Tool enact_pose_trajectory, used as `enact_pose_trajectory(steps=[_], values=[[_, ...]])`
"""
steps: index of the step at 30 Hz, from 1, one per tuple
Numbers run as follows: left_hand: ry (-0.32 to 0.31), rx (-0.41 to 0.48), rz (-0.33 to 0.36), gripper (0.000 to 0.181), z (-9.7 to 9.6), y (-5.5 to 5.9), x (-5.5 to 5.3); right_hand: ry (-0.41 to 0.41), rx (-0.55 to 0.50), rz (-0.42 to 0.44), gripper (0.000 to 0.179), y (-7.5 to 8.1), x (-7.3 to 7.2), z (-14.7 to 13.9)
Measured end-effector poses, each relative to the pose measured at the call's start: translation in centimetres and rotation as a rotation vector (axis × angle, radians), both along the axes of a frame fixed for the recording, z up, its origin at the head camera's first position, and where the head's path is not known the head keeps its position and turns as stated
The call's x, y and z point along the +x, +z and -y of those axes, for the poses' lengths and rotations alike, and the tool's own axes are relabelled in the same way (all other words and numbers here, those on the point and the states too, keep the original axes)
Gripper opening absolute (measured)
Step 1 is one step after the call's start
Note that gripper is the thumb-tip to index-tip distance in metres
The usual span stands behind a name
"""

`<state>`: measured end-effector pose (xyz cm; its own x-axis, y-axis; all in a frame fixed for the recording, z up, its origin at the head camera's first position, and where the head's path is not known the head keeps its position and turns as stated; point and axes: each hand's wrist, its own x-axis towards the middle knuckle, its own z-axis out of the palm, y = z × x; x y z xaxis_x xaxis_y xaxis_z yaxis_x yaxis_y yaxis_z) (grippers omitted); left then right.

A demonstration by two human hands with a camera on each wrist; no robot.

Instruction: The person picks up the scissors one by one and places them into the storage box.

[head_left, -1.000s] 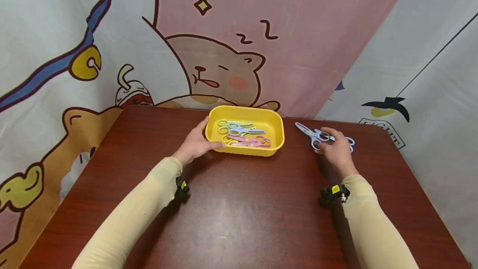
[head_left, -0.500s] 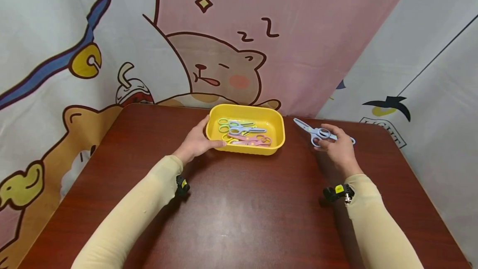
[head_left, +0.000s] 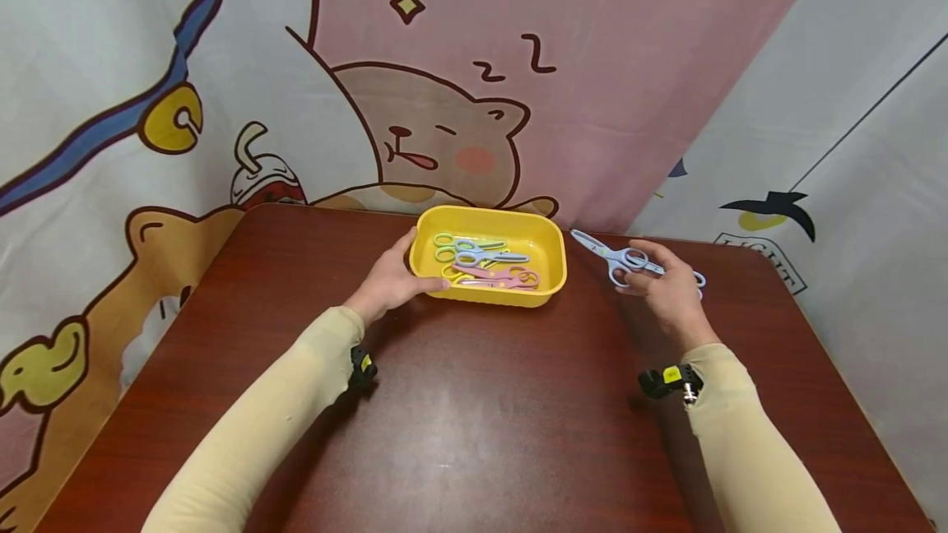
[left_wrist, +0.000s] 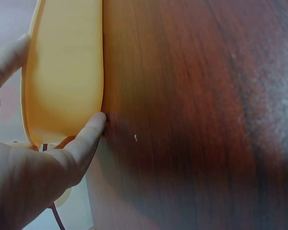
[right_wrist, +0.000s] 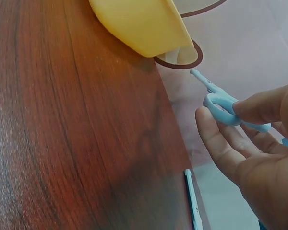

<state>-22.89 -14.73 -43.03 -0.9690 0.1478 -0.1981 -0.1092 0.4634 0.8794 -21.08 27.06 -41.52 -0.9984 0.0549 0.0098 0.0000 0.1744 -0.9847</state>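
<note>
In the head view a yellow plastic bin stands at the back of the table. Inside lie several children's scissors: a green pair, a blue pair and a pink pair, with others partly hidden. My left hand grips the bin's left end, thumb along the near rim. My right hand pinches another pair of light blue scissors by the handles. Their blades point up and left toward the bin. The right wrist view shows these scissors between thumb and fingers, above the table.
More light blue scissors lie at the right, partly behind my right hand; their blade tip shows in the right wrist view. A printed curtain hangs behind the dark red-brown table.
The blue scissors in my right hand have lifted and shifted left toward the bin, away from the scissors left on the table. My left hand stays at the bin.
</note>
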Motion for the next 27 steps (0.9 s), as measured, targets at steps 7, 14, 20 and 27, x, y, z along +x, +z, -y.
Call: enact_pose_trajectory(steps=[7, 14, 20, 27], values=[[-0.002, 0.009, 0.001, 0.119, 0.0, -0.1, -0.1, 0.017, -0.097, -0.025, 0.049, 0.2, 0.0, 0.3], [-0.002, 0.009, 0.0, 0.119, 0.0, -0.1, -0.1, 0.034, -0.131, -0.027, 0.049, 0.2, 0.0, 0.6], [-0.002, 0.008, -0.002, 0.119, 0.1, -0.1, 0.0, 0.04, -0.126, -0.007, 0.05, 0.3, 0.1, 0.7], [-0.002, 0.01, -0.002, 0.119, 0.1, -0.1, 0.0, 0.04, -0.105, 0.001, 0.05, 0.6, 0.1, 1.1]])
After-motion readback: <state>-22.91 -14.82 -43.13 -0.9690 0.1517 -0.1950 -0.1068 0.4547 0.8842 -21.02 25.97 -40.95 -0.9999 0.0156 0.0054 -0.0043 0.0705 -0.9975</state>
